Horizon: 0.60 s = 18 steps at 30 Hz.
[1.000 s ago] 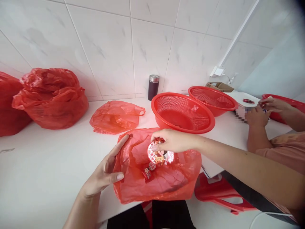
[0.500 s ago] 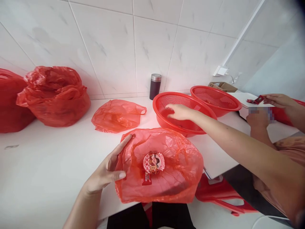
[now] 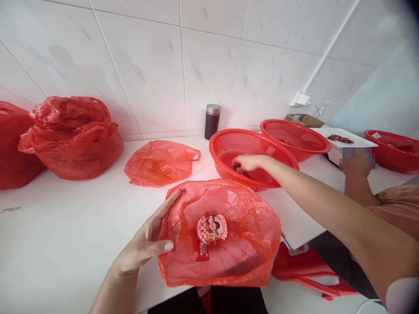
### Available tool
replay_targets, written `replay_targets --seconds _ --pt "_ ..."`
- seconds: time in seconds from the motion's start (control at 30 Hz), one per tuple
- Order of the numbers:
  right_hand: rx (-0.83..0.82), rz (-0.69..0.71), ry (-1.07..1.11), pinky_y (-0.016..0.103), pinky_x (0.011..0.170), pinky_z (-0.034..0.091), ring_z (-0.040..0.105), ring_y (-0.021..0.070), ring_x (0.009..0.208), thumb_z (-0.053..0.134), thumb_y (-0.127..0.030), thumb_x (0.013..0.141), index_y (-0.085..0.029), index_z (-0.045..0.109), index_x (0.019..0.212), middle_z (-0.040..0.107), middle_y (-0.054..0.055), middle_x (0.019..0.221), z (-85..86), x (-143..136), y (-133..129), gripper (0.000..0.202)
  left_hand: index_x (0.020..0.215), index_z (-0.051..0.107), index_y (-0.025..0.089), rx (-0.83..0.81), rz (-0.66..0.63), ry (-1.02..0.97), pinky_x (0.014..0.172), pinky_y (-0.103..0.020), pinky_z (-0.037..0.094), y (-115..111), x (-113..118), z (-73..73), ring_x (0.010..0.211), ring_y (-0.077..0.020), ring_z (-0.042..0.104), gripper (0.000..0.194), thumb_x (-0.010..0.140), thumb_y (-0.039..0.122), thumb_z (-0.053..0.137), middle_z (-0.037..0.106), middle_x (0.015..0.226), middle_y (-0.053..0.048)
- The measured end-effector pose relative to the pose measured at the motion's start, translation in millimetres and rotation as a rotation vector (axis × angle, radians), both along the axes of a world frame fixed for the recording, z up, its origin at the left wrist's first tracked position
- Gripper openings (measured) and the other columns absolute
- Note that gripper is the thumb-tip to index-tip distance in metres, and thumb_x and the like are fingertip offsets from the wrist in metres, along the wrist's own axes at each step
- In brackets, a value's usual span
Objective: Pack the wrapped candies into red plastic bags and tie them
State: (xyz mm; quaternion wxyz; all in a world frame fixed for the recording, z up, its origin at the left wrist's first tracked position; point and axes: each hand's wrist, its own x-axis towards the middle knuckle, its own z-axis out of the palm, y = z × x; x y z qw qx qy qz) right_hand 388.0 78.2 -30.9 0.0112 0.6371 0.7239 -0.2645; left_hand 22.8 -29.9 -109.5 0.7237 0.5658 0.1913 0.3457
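Note:
An open red plastic bag (image 3: 242, 261) lies at the table's front edge, its mouth toward me. My left hand (image 3: 152, 240) grips the bag's left side between thumb and fingers. Inside the bag rest a round printed item (image 3: 212, 228) with a cartoon figure and a small red packet (image 3: 202, 253). My right hand (image 3: 247, 164) reaches down into the near red basket (image 3: 225, 139), fingers curled around or against small dark red pieces at its bottom; what exactly they hold is too small to name.
Behind are a flat red bag (image 3: 160, 163), a dark flask (image 3: 212, 122) and a second red basket (image 3: 294, 135). Full red bags (image 3: 75, 148) stand at the left. At the right, a person's arm (image 3: 358, 183) is near a white tray (image 3: 355, 138) and another basket (image 3: 393, 159).
My right hand has gone lower into the near basket and its fingers have closed in. The other person's far hand with a red packet has left the tray area. My left hand keeps its hold.

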Motion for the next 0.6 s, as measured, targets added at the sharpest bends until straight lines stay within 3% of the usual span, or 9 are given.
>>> replay_targets --seconds 0.13,0.23,0.33,0.4,0.5,0.6 --pt "0.164 -0.081 0.425 0.021 0.053 0.044 0.065 0.0129 0.065 0.064 -0.036 0.087 -0.020 0.052 0.086 0.070 0.003 0.077 36.6 -10.1 -15.1 0.020 0.152 0.030 0.035 0.017 0.070 -0.001 0.117 -0.045 0.026 -0.4 1.5 1.2 0.147 -0.0348 0.018 0.089 0.075 0.035 0.074 0.017 0.164 -0.001" --pt "0.144 0.009 0.673 0.021 0.051 0.040 0.064 0.0125 0.066 0.064 -0.045 0.085 -0.020 0.053 0.091 0.070 0.003 0.082 53.6 -45.7 -47.7 0.028 0.151 0.032 0.036 0.041 0.173 0.016 0.119 -0.042 0.023 -1.0 3.2 1.7 0.148 -0.0321 0.014 0.086 0.075 0.033 0.074 0.015 0.164 0.002" --pt "0.146 0.173 0.565 0.024 0.060 0.046 0.064 0.0138 0.074 0.068 -0.046 0.082 -0.021 0.059 0.095 0.070 0.004 0.092 49.5 -80.9 -69.3 0.029 0.150 0.033 0.038 0.047 0.196 0.030 0.118 -0.042 0.024 -1.5 4.0 1.7 0.149 -0.0314 0.013 0.085 0.076 0.032 0.073 0.015 0.164 0.003" --pt "0.344 0.133 0.454 0.027 0.070 0.048 0.063 0.0154 0.083 0.065 -0.043 0.084 -0.021 0.061 0.096 0.069 0.004 0.098 39.7 -87.6 -64.5 0.025 0.150 0.033 0.038 0.059 0.197 0.036 0.119 -0.042 0.023 -1.8 3.7 1.6 0.149 -0.0310 0.011 0.085 0.076 0.032 0.073 0.016 0.164 0.004" --pt "0.575 -0.060 0.245 0.033 0.081 0.048 0.063 0.0191 0.092 0.055 -0.035 0.090 -0.021 0.062 0.099 0.068 0.006 0.102 23.4 -68.1 -36.3 0.017 0.150 0.034 0.037 0.079 0.195 0.040 0.120 -0.042 0.017 -1.7 2.3 1.9 0.150 -0.0300 0.009 0.085 0.076 0.032 0.073 0.017 0.164 0.004" --pt "0.456 -0.095 0.064 0.038 0.084 0.050 0.064 0.0238 0.095 0.065 -0.027 0.083 -0.022 0.065 0.100 0.069 0.008 0.102 7.9 -37.1 -14.0 0.018 0.151 0.033 0.036 0.085 0.183 0.026 0.121 -0.044 0.014 -0.6 0.7 2.7 0.150 -0.0310 0.010 0.085 0.076 0.032 0.073 0.017 0.164 0.002"
